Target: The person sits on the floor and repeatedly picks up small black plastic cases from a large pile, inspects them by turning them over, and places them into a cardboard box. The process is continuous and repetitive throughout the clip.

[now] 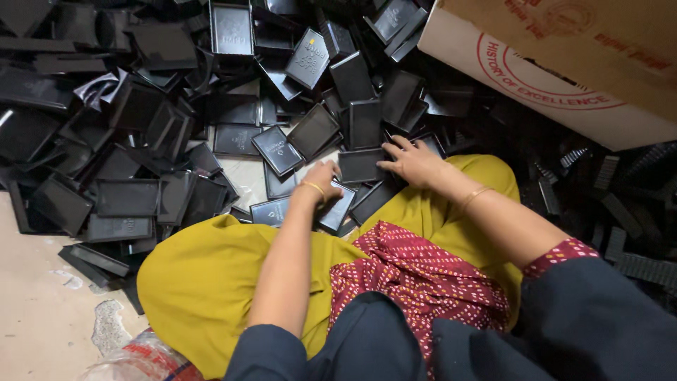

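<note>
Lap: dark sleeves, yellow trousers [204,275] of the seated person.
Left hand [321,180]: curled, gripping a black tray [335,208] by the knees.
Right hand [412,161]: fingers spread, resting on another tray [361,166].
Beyond: tray heap [141,127], cardboard box [564,77].

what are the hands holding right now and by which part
The left hand grips a black rectangular tray at its upper edge. The right hand rests flat on another black tray, fingers spread; a closed grip cannot be told.
</note>
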